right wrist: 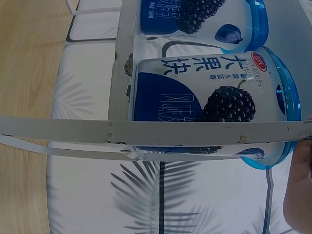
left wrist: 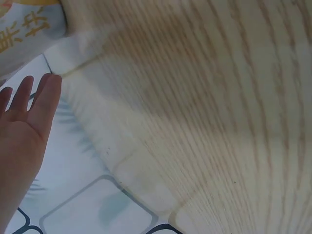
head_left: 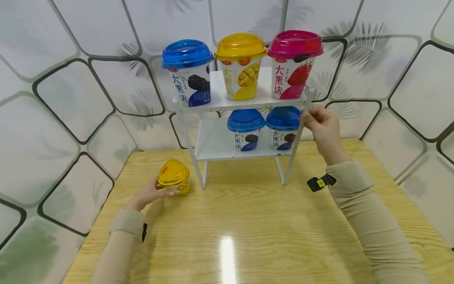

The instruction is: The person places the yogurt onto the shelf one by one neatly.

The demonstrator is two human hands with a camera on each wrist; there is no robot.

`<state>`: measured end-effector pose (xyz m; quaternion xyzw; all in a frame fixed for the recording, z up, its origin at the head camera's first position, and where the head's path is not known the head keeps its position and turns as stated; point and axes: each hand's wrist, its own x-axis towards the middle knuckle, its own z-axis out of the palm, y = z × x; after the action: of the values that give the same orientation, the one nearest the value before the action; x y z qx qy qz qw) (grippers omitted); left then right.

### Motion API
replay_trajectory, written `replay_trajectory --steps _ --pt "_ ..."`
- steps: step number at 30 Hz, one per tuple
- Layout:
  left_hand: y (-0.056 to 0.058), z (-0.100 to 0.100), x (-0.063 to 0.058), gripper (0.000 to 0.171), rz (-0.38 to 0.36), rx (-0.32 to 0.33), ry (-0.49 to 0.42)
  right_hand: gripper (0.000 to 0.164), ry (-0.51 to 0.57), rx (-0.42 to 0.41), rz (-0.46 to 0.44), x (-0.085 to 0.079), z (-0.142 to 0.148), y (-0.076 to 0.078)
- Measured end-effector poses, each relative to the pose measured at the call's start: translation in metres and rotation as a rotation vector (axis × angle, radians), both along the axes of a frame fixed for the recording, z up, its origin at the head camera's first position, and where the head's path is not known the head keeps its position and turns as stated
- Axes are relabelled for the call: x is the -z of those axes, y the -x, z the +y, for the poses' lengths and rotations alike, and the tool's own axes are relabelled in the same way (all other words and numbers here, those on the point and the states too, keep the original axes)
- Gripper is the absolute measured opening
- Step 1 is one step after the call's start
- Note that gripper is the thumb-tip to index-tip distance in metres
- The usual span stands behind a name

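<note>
In the head view, my left hand point(head_left: 149, 194) reaches round a yellow-lidded yogurt cup point(head_left: 176, 177) on the table, thumb in front. The left wrist view shows straight fingers point(left wrist: 44, 100) beside this cup point(left wrist: 31, 31). At the lower shelf's right end, my right hand point(head_left: 324, 130) has its fingers curled at the lid of a blue-lidded blackberry yogurt cup point(head_left: 283, 128). A white post crosses in front of that cup point(right wrist: 195, 87) and partly hides the fingertips. Only part of the right hand point(right wrist: 298, 187) enters its wrist view, beside the blue lid.
A white two-tier rack point(head_left: 216, 138) stands on the wooden table point(head_left: 241, 221). Its upper shelf carries blue-lidded point(head_left: 188, 73), yellow-lidded point(head_left: 241, 65) and pink-lidded point(head_left: 294, 65) cups. Another blackberry cup point(head_left: 246, 130) sits on the lower shelf. Patterned wall panels point(head_left: 99, 35) rise behind.
</note>
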<state>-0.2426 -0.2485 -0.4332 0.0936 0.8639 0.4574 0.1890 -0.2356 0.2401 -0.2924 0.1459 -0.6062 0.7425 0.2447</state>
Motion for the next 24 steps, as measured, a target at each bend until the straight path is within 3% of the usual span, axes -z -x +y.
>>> replay_trajectory --steps 9,14,19,24 --pt "0.014 0.009 0.015 0.072 0.065 0.058 -0.070 0.012 0.000 0.000 -0.001 -0.003 -0.001 -0.001" --pt "0.018 0.014 0.019 0.067 0.090 0.056 -0.139 0.012 0.001 0.003 -0.018 -0.003 -0.001 -0.001" --pt "0.026 0.019 0.021 0.060 0.174 0.082 -0.259 0.015 0.005 0.004 -0.017 -0.002 0.000 -0.001" --pt "0.031 0.024 0.022 0.062 0.243 0.091 -0.321 0.016 0.012 -0.002 -0.010 0.001 0.001 -0.001"
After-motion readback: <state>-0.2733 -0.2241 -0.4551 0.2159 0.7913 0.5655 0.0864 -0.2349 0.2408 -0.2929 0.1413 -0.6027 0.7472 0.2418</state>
